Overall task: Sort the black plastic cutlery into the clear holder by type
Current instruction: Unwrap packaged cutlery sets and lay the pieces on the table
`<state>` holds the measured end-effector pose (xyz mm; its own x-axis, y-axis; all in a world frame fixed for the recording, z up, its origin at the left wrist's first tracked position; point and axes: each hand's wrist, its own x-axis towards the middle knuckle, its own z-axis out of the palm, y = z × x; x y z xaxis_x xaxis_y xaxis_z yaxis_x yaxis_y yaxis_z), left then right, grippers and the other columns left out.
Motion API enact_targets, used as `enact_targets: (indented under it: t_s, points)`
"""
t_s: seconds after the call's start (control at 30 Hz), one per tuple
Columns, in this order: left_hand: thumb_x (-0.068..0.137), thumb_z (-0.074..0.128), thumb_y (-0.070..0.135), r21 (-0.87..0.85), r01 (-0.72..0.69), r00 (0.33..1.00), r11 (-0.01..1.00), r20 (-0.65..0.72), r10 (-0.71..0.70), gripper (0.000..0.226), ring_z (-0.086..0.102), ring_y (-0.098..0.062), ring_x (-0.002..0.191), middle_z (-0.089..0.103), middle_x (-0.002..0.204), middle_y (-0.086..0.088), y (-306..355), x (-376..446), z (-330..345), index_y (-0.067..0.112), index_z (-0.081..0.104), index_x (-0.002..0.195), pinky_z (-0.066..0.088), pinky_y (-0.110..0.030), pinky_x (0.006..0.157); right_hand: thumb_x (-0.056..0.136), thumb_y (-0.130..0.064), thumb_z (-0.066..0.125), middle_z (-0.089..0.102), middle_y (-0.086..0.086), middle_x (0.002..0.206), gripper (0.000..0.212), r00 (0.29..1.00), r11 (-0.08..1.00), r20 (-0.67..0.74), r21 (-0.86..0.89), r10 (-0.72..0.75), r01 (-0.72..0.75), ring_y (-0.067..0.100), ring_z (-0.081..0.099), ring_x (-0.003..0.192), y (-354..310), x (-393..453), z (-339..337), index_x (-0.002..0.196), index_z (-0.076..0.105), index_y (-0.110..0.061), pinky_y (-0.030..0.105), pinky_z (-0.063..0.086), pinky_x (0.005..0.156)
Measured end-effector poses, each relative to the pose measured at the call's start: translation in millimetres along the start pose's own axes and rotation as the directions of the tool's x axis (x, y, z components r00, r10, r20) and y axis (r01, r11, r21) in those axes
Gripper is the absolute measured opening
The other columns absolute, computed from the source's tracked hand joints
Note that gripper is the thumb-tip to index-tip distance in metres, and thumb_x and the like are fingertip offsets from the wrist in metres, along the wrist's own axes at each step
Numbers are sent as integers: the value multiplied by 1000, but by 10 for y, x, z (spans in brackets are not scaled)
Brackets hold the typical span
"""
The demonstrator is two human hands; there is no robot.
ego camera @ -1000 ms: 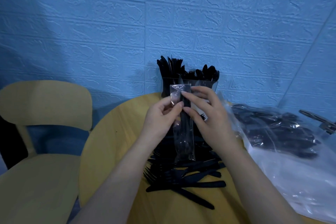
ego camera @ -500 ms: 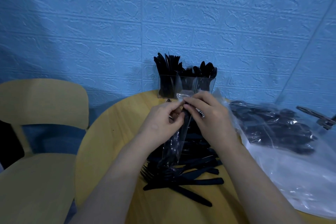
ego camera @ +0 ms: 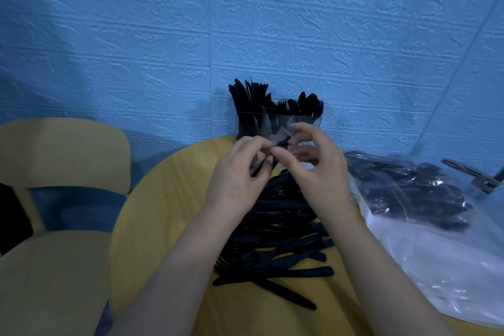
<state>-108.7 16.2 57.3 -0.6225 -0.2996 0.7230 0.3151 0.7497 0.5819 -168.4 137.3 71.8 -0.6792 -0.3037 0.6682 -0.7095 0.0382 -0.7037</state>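
Clear film crinkles between both hands above the middle of the table: the left hand [ego camera: 240, 172] has its fingers curled in, pinching a thin transparent wrapper [ego camera: 281, 136] with a black piece of cutlery [ego camera: 263, 165] showing dark under its fingertips, though blur hides which type it is. The right hand [ego camera: 313, 169] pinches the upper end of the same wrapper between thumb and forefinger, its other fingers spread and loosely bent. Just behind the hands, at the far edge of the round yellow wooden table [ego camera: 152, 226] against the wall, stands the clear holder [ego camera: 272, 124], its compartments already filled with upright black cutlery; the tallest bunch stands in the left compartment, spoon bowls show at the right, and fork tines seem to sit between. Below the hands and between the forearms lies a loose pile of black cutlery [ego camera: 278, 254], knives and forks crossing one another on the tabletop. On the right side of the table sits a large clear plastic bag [ego camera: 436, 248] with more wrapped black cutlery inside. A metal clamp-like object [ego camera: 474, 174] shows near the right edge. Left of the table stands a yellow chair [ego camera: 54, 226], and a blue textured brick-pattern wall [ego camera: 245, 22] fills the background.
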Motion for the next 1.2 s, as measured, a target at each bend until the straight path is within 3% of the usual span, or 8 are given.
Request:
enact_targets:
  t_s: [0.13, 0.23, 0.37, 0.5, 0.7, 0.9, 1.03, 1.2]
  points:
    - [83, 61, 20, 91, -118, 993, 989, 33, 116, 29, 55, -3, 90, 60, 106, 12, -23, -12, 14, 23, 64, 112, 47, -19, 70, 81, -8, 72, 60, 2, 95, 34, 998, 991, 28, 119, 52, -55, 10, 66, 80, -47, 11, 12, 100, 58, -31, 14, 49, 68]
    - [87, 57, 32, -182, 49, 998, 982, 53, -40, 25, 58, 2, 89, 61, 103, 17, 67, -17, -42, 33, 60, 112, 49, -17, 73, 84, 1, 66, 60, -9, 94, 25, 992, 956, 57, 266, 112, -123, 7, 67, 83, -39, 17, -14, 100, 58, -16, 16, 51, 74]
    - [93, 58, 19, -435, 341, 939, 833, 193, -284, 25, 64, -6, 90, 65, 102, 12, 45, 47, -81, 35, 53, 111, 52, -24, 80, 86, 6, 61, 61, -6, 93, 22, 992, 920, 56, 371, 114, -126, 15, 65, 89, 12, 39, -32, 99, 59, -12, 25, 55, 79]
    - [91, 57, 5, -540, 498, 865, 679, 366, -343, 23, 65, -4, 70, 68, 84, 7, 37, 55, -135, 15, 63, 110, 52, -18, 59, 85, 3, 64, 64, 5, 98, 23, 993, 935, 85, 337, 86, -110, 17, 66, 92, 20, 40, -44, 101, 62, -14, 27, 56, 80]
    - [92, 55, 9, -614, 552, 834, 565, 400, -380, 13, 68, -8, 67, 70, 74, 2, 41, 64, -159, 13, 66, 100, 53, -19, 57, 80, -13, 72, 59, -6, 99, 37, 984, 993, 132, 25, -116, 114, 6, 62, 85, 70, 39, -91, 114, 63, -25, 17, 52, 79]
    - [86, 62, 6, -637, 557, 830, 532, 410, -378, 12, 67, -12, 60, 70, 76, 2, 46, 67, -151, 10, 59, 98, 53, -21, 54, 87, -24, 64, 49, 1, 111, 38, 889, 818, 149, -349, -433, 457, 4, 51, 95, 203, 30, -119, 123, 61, -13, 11, 44, 84]
    - [88, 60, 5, -628, 557, 830, 543, 403, -385, 7, 66, -12, 56, 71, 69, 1, 40, 63, -163, 10, 56, 92, 51, -22, 47, 90, -18, 60, 64, 10, 104, 24, 818, 718, 189, -401, -543, 569, 11, 59, 90, 232, 35, -128, 106, 71, -3, 15, 48, 80]
    - [87, 62, 7, -575, 540, 841, 615, 393, -370, 8, 68, -13, 59, 73, 73, 1, 10, 69, -184, 10, 56, 92, 55, -25, 55, 91, -17, 55, 68, 10, 94, 26, 811, 718, 211, -382, -545, 582, 16, 63, 83, 239, 23, -104, 102, 71, 0, 24, 53, 74]
